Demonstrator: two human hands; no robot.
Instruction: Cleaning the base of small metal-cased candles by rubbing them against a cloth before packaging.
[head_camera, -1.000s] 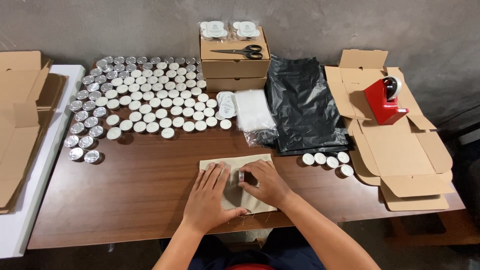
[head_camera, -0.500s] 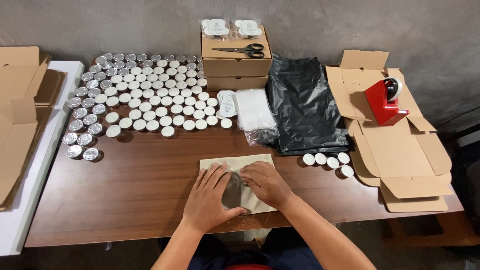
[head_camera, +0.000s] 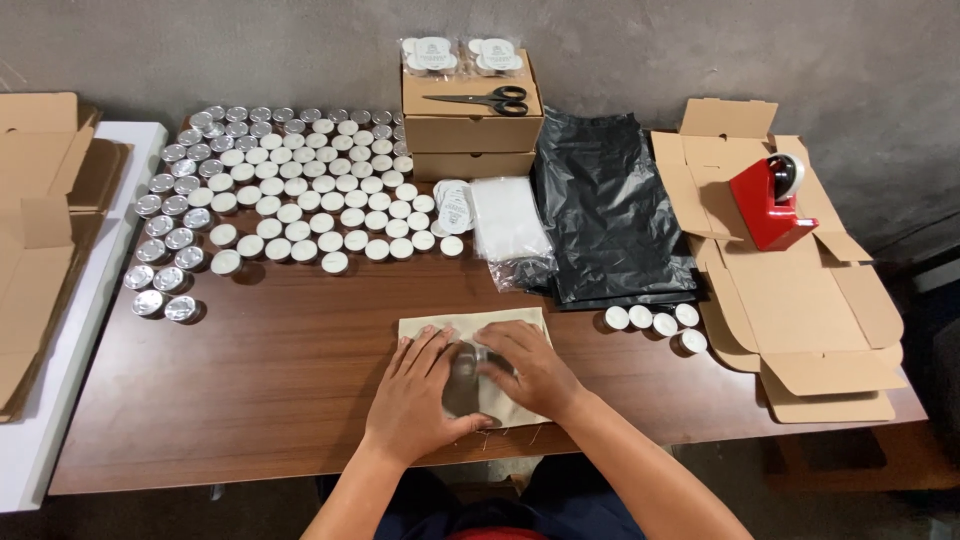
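A small beige cloth pouch (head_camera: 470, 328) lies flat near the front edge of the brown wooden table (head_camera: 280, 370). My left hand (head_camera: 415, 392) lies palm down on the pouch's left part. My right hand (head_camera: 528, 368) rests on its right part, fingers curled around a small silver tin (head_camera: 466, 362) at the pouch. Both hands touch over the pouch's middle. Most of the tin is hidden by my fingers.
Several small tins (head_camera: 290, 195) fill the table's back left. Stacked cardboard boxes (head_camera: 472, 125) carry scissors (head_camera: 482, 99). Clear bags (head_camera: 510, 222), black plastic bags (head_camera: 605, 205), a few loose tins (head_camera: 655, 322), an unfolded carton (head_camera: 790, 290) and a red tape dispenser (head_camera: 768, 203) lie right.
My right hand has slid a little left over the pouch, closing in on the tin beside my left hand. The left hand has barely moved.
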